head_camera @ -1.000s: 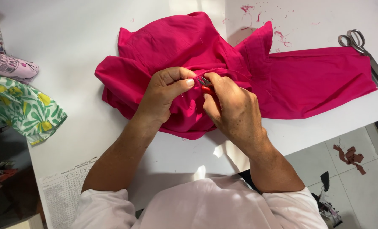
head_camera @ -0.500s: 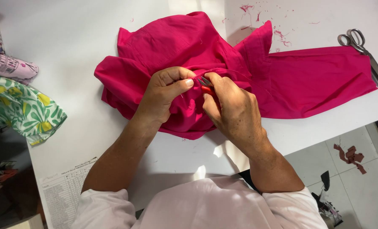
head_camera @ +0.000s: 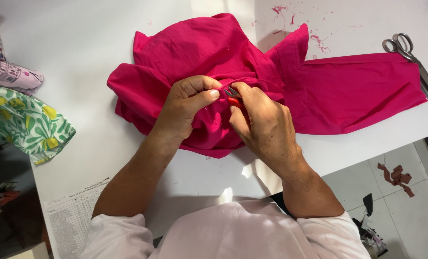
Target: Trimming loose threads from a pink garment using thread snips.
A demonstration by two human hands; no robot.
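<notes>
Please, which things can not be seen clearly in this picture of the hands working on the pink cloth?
- Small red-handled cutter: head view, mostly covered by the right hand; only its metal tips show.
- Pink garment seam: pinched under the left hand, stitches too small.
- Scissors: blade tip meets the garment's edge, unclear.
- Printed sheet: cut by the bottom edge, print too small.
- Leaf-print fabric: cut by the left edge.
</notes>
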